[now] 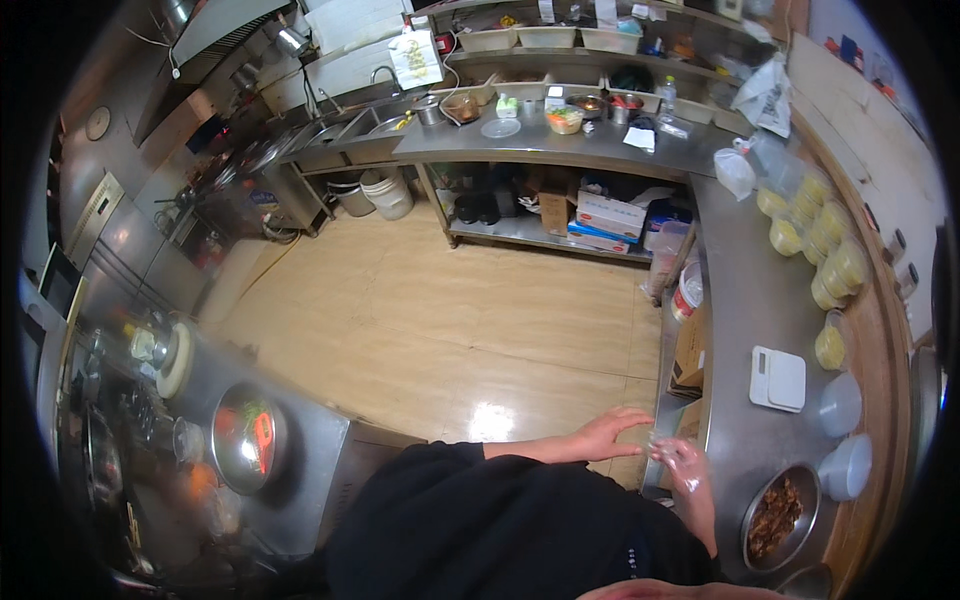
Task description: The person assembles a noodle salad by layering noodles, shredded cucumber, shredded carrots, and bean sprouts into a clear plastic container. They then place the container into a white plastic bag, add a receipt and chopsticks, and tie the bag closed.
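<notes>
My left hand [606,436] reaches out to the right at waist height, its fingers stretched and thumb apart, holding nothing I can see. Facing it, my right hand [684,466] is covered by a shiny clear plastic glove [691,484]. Its fingers are bent together toward the left fingertips. A bit of clear film shows between the hands; whether the right fingers pinch it is too small to tell. On the steel counter [735,400] right of my hands, a metal bowl [780,518] holds brown, sauced pieces of food. A white kitchen scale [777,379] lies farther along that counter.
Lidded tubs of yellow food [829,228] line the right wall, with stacked clear containers [846,467] nearer. At left, a steel bowl [249,440] with red and green food stands on another counter. Boxes [610,214] fill the far shelf; white buckets [387,193] stand on the floor.
</notes>
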`<state>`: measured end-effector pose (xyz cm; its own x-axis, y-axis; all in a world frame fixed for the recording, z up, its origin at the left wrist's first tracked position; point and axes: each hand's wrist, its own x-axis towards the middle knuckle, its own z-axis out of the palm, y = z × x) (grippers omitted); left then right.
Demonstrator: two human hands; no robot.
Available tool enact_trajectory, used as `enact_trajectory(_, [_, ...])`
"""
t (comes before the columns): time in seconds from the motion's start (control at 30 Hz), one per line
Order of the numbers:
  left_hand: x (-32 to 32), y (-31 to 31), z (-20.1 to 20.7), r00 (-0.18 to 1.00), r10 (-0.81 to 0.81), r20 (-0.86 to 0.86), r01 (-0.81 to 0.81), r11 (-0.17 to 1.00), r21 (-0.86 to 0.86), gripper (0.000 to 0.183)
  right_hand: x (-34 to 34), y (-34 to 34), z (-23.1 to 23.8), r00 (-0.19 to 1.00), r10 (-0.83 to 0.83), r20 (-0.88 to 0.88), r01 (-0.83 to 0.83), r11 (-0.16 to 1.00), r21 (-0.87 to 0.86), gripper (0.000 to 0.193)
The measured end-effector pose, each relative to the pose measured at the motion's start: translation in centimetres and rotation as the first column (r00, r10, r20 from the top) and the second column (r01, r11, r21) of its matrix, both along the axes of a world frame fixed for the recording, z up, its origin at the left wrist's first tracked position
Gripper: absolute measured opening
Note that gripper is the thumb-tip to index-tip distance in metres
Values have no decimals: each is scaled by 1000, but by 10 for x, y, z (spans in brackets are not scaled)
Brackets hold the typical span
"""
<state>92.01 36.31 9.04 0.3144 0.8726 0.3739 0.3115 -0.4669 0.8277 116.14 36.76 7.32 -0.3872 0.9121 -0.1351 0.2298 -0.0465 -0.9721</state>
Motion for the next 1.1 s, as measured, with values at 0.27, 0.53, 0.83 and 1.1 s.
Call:
enact_trajectory(0.27, [-99, 61, -15, 949, 298, -107, -307, 948, -83, 14, -124, 126, 14, 884, 451, -120, -465, 874, -139, 30])
enact_trajectory(0.53, [-195, 140, -6, 804, 590, -73, -594, 792, -139, 15, -241, 272, 21, 635, 555, -538, -758, 581, -295, 48])
enact_trajectory(0.83, [-263, 174, -7, 500, 711, -494, -823, 567, -16, 12, -377, 367, 28, 340, 765, -547, -926, 171, -336, 53])
enact_trajectory(1.1, [-337, 113, -11, 101, 867, -489, -911, 277, 304, 8, -479, 351, 33, 139, 848, -511, -924, -75, -375, 66])
